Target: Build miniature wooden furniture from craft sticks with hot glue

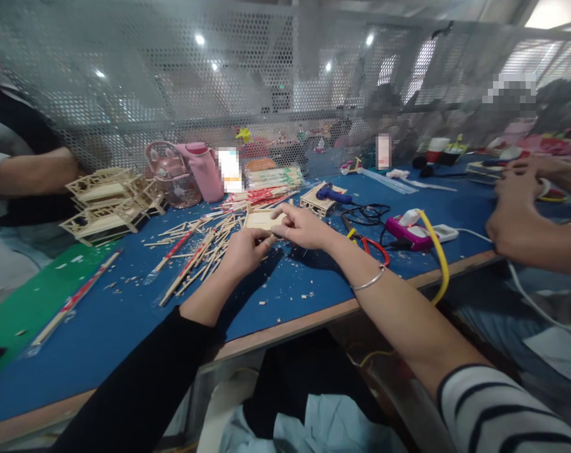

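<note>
Both my hands are at a small pale wooden panel with a stick frame (261, 219), just above the blue tabletop. My left hand (246, 253) pinches its near edge with thumb and fingers. From the right, my right hand (305, 228) has its fingers curled over the panel's right side and near edge, with the fingertips close to those of the left. Loose wooden sticks (214, 242) lie scattered to the left of the hands. Behind the right hand, a blue glue gun (333, 194) rests on another small wooden stick piece (316, 202).
Pliers (374, 249) and a purple power strip (410, 233) with a yellow cable lie at right. Stacked stick models (109, 207), a pink bottle (203, 171) and a lit phone (230, 170) stand at back left. Another person's hands (519, 189) work at far right; another person's arm (35, 171) is at left.
</note>
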Demonstrator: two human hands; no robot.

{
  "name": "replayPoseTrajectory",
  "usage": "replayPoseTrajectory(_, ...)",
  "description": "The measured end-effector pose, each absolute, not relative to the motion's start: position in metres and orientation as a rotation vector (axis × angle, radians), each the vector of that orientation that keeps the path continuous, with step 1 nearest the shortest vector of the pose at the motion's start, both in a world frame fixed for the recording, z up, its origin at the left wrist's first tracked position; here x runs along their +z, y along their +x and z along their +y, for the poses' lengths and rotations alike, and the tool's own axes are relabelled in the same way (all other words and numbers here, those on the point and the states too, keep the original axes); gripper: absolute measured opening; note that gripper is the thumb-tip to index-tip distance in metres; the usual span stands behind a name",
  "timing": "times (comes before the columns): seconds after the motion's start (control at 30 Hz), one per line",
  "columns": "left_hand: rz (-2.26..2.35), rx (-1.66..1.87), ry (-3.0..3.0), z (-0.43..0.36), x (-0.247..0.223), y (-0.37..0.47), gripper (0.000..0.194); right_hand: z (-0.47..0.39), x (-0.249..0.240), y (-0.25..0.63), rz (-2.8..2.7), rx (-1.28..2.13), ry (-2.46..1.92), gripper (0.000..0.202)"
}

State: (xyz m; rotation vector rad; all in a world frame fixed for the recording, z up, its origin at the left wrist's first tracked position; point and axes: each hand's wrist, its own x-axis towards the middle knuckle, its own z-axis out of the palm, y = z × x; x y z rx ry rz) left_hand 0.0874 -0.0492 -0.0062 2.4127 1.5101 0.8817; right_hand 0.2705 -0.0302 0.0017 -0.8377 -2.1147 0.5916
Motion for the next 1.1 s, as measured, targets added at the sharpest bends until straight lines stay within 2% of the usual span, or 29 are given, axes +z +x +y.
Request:
replayPoseTrajectory(0.17,1.59,0.802,2.318,-0.05,-0.007,0.089,0.044,-0.025,0.004,0.277,-2.013,0.429,-0.904,0.021)
replayPoseTrajectory(0.3,1.52,0.822,2.191,-0.051,-0.007,0.091,0.042,-0.024,0.003,0.276,-2.165,0.375,-0.901,0.015)
replayPoseTrajectory(0.57,1.315,0.809,1.963,-0.052,-0.007,0.09,0.041,-0.025,0.004,0.277,-2.247,0.482,-0.773,0.014)
replayPoseTrajectory(0.8,1.326,0.852,2.062,-0.042,-0.013,0.084,0.038,-0.027,-0.001,0.268,-2.304,0.295,-0.872,0.012)
replayPoseTrajectory(0.93,1.493,0.835,2.129,-0.043,-0.012,0.087,0.038,-0.027,0.0,0.268,-2.247,0.304,-0.899,0.01)
replayPoseTrajectory(1.1,1.739,0.841,2.187,-0.04,-0.02,0.098,0.034,-0.022,0.008,0.279,-1.839,0.301,-0.903,0.019)
